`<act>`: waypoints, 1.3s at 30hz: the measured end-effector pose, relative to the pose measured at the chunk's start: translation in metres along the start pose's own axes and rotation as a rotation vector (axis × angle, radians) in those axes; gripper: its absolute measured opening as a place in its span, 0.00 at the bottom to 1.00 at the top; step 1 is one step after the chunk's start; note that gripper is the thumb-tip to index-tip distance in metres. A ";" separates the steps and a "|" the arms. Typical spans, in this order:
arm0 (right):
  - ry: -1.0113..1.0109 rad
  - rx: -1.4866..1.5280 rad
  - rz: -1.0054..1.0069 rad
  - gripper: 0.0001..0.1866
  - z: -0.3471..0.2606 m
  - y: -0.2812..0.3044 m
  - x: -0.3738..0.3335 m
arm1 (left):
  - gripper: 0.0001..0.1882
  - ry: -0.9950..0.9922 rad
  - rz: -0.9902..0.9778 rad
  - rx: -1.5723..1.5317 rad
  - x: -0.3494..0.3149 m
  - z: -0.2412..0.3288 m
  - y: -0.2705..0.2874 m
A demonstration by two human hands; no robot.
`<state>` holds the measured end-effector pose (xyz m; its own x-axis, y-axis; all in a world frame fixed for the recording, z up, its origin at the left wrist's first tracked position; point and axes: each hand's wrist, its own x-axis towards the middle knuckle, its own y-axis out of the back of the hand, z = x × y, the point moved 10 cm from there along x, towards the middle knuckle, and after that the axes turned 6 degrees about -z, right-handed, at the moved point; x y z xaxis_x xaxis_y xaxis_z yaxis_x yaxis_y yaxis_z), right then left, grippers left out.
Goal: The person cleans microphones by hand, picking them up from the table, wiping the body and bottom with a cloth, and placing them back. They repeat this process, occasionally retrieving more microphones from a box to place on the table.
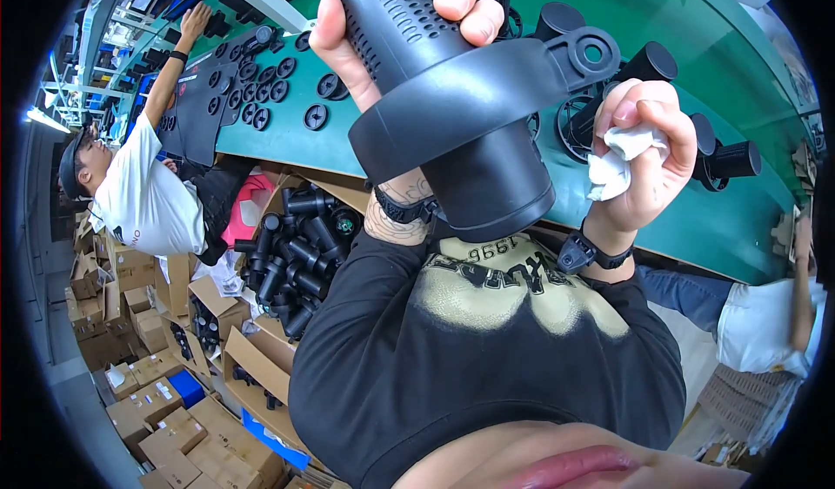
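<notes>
A large black plastic housing, with a perforated barrel, a wide flared collar and a round tube end, is held up close in front of me. Its collar carries a loop-shaped tab with a hole. My left hand grips the perforated barrel from behind, thumb on one side and fingertips on the other; the palm is hidden. To the right of the housing, my right hand is closed around a crumpled white cloth or tissue, apart from the housing. Both wrists wear black straps.
On the green table lie several small black wheels; black cylinders stand along its right part. A carton of black tubular parts sits below, near stacked boxes. A co-worker reaches over the table at left; another person is at right.
</notes>
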<state>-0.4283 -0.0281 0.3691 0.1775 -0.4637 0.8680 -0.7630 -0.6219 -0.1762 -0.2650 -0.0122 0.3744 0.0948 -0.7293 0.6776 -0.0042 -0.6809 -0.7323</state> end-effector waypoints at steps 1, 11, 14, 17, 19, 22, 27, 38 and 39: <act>0.007 -0.007 0.003 0.18 -0.001 0.000 0.000 | 0.32 0.000 0.000 -0.001 0.010 0.002 0.012; -0.013 -0.065 -0.040 0.16 -0.012 -0.008 0.008 | 0.30 0.373 -0.192 -0.165 0.000 -0.026 0.005; 0.061 -0.155 -0.353 0.15 -0.020 -0.031 0.009 | 0.31 0.364 0.100 -0.202 -0.009 -0.027 0.036; 0.069 -0.166 -0.367 0.14 -0.021 -0.032 0.011 | 0.30 0.316 0.156 -0.200 -0.010 -0.019 0.049; 0.074 -0.172 -0.374 0.14 -0.022 -0.033 0.012 | 0.29 0.340 0.093 -0.146 -0.008 -0.017 0.045; 0.078 -0.166 -0.410 0.13 -0.022 -0.035 0.014 | 0.29 0.334 0.070 -0.124 -0.007 -0.019 0.040; 0.076 -0.152 -0.405 0.13 -0.024 -0.034 0.012 | 0.33 0.106 0.163 0.254 -0.017 -0.012 0.035; -0.373 -0.736 -0.464 0.37 0.015 -0.041 -0.029 | 0.45 -0.181 0.334 1.584 -0.078 0.022 -0.001; -0.372 -0.737 -0.464 0.37 0.015 -0.041 -0.030 | 0.46 -0.168 0.353 1.594 -0.079 0.022 -0.001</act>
<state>-0.3931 0.0015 0.3427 0.6513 -0.5207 0.5520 -0.7445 -0.2980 0.5974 -0.2511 0.0473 0.3197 0.4132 -0.7369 0.5351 0.9106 0.3374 -0.2386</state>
